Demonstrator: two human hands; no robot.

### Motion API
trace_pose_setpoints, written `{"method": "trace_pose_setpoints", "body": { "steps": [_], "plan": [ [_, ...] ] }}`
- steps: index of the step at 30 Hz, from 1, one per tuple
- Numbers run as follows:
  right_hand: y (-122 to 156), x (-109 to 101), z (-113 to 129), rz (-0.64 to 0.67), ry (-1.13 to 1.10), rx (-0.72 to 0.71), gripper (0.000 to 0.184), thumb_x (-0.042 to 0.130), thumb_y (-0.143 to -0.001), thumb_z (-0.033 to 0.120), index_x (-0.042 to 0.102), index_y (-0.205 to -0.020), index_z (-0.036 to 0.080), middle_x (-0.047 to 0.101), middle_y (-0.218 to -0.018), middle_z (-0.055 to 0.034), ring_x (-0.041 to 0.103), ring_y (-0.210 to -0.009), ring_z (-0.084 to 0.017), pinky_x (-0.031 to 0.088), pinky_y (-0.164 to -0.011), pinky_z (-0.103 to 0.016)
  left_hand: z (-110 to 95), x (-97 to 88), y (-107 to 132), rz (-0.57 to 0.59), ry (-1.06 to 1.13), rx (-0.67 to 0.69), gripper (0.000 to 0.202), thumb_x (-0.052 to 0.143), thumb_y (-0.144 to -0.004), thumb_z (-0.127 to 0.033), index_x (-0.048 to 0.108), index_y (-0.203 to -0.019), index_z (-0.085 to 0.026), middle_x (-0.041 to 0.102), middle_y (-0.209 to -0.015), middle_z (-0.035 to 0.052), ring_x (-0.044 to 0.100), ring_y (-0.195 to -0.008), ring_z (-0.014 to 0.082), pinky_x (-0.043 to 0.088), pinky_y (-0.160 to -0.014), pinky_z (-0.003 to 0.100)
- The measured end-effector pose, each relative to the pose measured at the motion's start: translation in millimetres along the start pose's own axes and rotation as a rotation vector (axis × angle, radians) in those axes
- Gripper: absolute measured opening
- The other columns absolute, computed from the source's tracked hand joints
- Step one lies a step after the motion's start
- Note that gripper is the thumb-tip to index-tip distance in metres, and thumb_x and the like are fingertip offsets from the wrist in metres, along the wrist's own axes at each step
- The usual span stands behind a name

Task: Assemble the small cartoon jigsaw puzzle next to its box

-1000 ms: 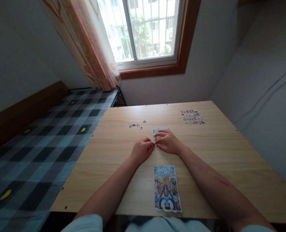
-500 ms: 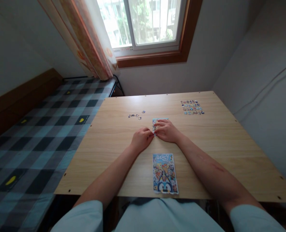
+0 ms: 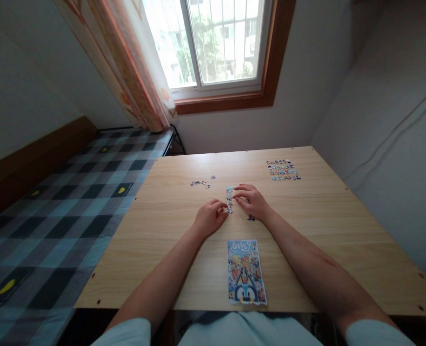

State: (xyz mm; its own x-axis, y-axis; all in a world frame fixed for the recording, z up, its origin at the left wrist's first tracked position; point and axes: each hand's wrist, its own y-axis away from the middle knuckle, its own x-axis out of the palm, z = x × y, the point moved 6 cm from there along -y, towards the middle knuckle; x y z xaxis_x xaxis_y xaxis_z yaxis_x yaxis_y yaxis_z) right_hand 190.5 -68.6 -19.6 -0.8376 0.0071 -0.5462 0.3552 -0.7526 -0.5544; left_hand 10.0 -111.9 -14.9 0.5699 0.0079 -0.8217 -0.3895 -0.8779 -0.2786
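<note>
A partly assembled jigsaw puzzle (image 3: 229,196) lies flat near the middle of the table, a narrow strip of it showing between my hands. My left hand (image 3: 211,217) rests at its lower left edge, thumb and index finger a little apart, the fingertips against the border pieces. Over the puzzle's right side is my right hand (image 3: 252,201), fingers spread and hiding part of it. Dark puzzle pieces (image 3: 251,218) show below the right palm. Closer to me lies a colourful picture sheet (image 3: 247,272) lettered "BLUEY", with a blue cartoon dog's face at the bottom.
Several loose puzzle pieces (image 3: 198,183) lie on the wooden table (image 3: 155,240) at the far left. Rows of more puzzle pieces (image 3: 283,170) are laid out at the far right. A bed with a checked cover (image 3: 65,192) stands left of the table, below a curtained window (image 3: 227,43).
My right hand has loosened from the pinch at the puzzle's lower edge and lifted rightward, fingers spreading. My left fingers have parted slightly. The view has tilted up a little.
</note>
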Motion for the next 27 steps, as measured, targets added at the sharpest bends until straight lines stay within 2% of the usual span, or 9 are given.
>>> {"method": "trace_pose_setpoints", "body": {
  "steps": [3, 6, 10, 23, 27],
  "plan": [
    [0.0, -8.9, -11.0, -0.133, -0.037, 0.127, 0.018, 0.061, -0.091, 0.031, 0.078, -0.092, 0.024, 0.074, -0.108, -0.0083, 0.061, -0.115, -0.026, 0.045, -0.105, -0.046, 5.6, -2.7, -1.1, -0.022, 0.072, -0.052, 0.020, 0.067, -0.081, -0.016, 0.073, -0.099, -0.020, 0.068, -0.091, 0.0015, 0.058, -0.065, 0.0112, 0.049, -0.070, 0.025],
    [2.0, -13.7, -23.5, -0.235, -0.077, 0.230, 0.022, 0.059, -0.090, 0.034, 0.077, -0.089, 0.022, 0.075, -0.102, -0.0087, 0.064, -0.107, -0.026, 0.047, -0.102, -0.045, 9.9, -4.6, -1.6, -0.055, 0.103, -0.092, 0.023, 0.063, -0.078, -0.009, 0.073, -0.095, -0.019, 0.066, -0.085, 0.0008, 0.059, -0.067, 0.0121, 0.048, -0.070, 0.025],
    [5.6, -13.8, -39.7, -0.309, -0.169, 0.339, 0.024, 0.058, -0.089, 0.038, 0.076, -0.089, 0.021, 0.075, -0.099, -0.0087, 0.066, -0.101, -0.026, 0.050, -0.096, -0.043, 10.7, -3.7, -0.9, -0.061, 0.104, -0.101, 0.018, 0.062, -0.080, -0.010, 0.073, -0.091, -0.019, 0.067, -0.086, 0.0017, 0.060, -0.070, 0.0127, 0.049, -0.071, 0.025],
    [5.9, -9.4, -45.3, -0.294, -0.208, 0.404, 0.026, 0.058, -0.088, 0.042, 0.075, -0.087, 0.022, 0.075, -0.096, -0.0077, 0.068, -0.097, -0.027, 0.052, -0.092, -0.042, 6.8, -2.2, 2.0, -0.054, 0.037, -0.081, 0.015, 0.061, -0.085, -0.015, 0.073, -0.090, -0.021, 0.069, -0.090, 0.0027, 0.063, -0.078, 0.0149, 0.050, -0.074, 0.027],
    [6.4, -7.6, -48.1, -0.282, -0.211, 0.417, 0.026, 0.058, -0.088, 0.042, 0.075, -0.088, 0.022, 0.075, -0.097, -0.0074, 0.068, -0.096, -0.026, 0.052, -0.091, -0.042, 9.9, -6.4, 2.0, -0.118, -0.033, -0.095, 0.016, 0.060, -0.085, -0.014, 0.073, -0.091, -0.021, 0.070, -0.093, 0.0050, 0.063, -0.091, 0.0197, 0.050, -0.086, 0.032]
  ]
}}
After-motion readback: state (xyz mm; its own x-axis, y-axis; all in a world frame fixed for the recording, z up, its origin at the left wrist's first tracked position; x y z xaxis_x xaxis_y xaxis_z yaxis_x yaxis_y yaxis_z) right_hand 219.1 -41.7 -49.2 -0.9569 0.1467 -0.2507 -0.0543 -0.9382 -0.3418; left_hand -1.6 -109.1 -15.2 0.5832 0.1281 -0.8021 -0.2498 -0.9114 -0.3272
